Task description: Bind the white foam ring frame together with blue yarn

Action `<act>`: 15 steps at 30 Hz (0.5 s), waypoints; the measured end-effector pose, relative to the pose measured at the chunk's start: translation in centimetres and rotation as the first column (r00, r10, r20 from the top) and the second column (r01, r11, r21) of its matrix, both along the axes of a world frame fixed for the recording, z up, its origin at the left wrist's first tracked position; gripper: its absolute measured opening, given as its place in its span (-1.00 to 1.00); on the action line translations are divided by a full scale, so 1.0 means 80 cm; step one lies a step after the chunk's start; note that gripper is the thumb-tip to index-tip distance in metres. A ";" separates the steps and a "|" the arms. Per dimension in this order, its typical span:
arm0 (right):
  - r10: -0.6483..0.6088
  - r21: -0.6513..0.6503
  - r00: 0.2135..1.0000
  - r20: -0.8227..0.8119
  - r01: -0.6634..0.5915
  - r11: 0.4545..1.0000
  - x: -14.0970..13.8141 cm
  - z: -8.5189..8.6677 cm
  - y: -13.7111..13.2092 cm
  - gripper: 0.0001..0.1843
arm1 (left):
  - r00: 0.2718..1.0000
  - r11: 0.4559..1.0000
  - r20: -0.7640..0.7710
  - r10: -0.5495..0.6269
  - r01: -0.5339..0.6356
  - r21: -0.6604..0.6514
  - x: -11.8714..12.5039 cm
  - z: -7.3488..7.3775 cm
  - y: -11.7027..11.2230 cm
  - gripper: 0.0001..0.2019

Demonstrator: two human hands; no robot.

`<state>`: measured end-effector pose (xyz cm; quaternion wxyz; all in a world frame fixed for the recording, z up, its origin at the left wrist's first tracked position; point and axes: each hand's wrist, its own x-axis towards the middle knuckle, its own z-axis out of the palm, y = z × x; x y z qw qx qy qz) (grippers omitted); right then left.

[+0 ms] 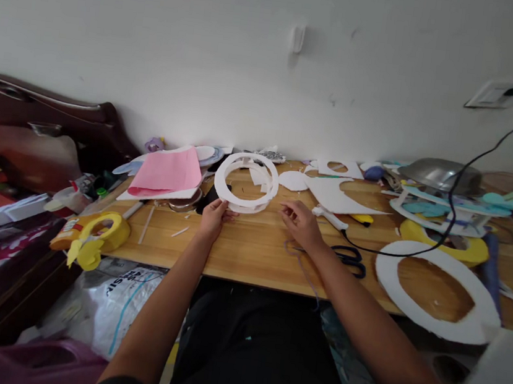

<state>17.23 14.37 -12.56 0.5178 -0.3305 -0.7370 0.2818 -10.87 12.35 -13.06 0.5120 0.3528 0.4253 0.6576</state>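
My left hand (215, 217) grips the lower left edge of a white double-layered ring (223, 191), which looks like foam board and is tilted up off the table. Small white spacers show between its two layers. To the right of the ring and apart from it is my right hand (300, 223), its fingers curled together; whatever they may hold is too small to make out. Just beyond that hand lies a white glue gun (332, 219) with a black cord. Black-handled scissors (348, 259) lie beside my right forearm, and a thin greyish string (305, 271) runs below the wrist.
Pink sheet (168, 172) and yellow tape roll (115, 232) lie left on the wooden table (239, 255). To the right are a large white ring (389, 270), a yellow ring (476, 251) and a metal bowl (441, 174). The black cord (454, 197) runs to the wall socket.
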 end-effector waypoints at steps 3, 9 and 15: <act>0.006 0.039 0.999 0.037 -0.007 0.999 -0.001 0.003 -0.002 -0.68 | 1.000 1.000 0.025 -0.013 0.013 -0.005 0.000 0.002 -0.001 -0.73; 0.005 0.095 0.994 0.112 -0.016 0.995 -0.001 0.002 -0.003 -0.57 | 0.996 0.999 0.077 -0.035 0.036 -0.005 0.000 0.005 -0.004 -0.74; -0.025 0.139 0.983 0.184 -0.001 0.990 -0.002 -0.003 -0.003 -0.44 | 0.993 0.997 0.092 -0.072 0.074 -0.009 0.001 0.007 -0.006 -0.73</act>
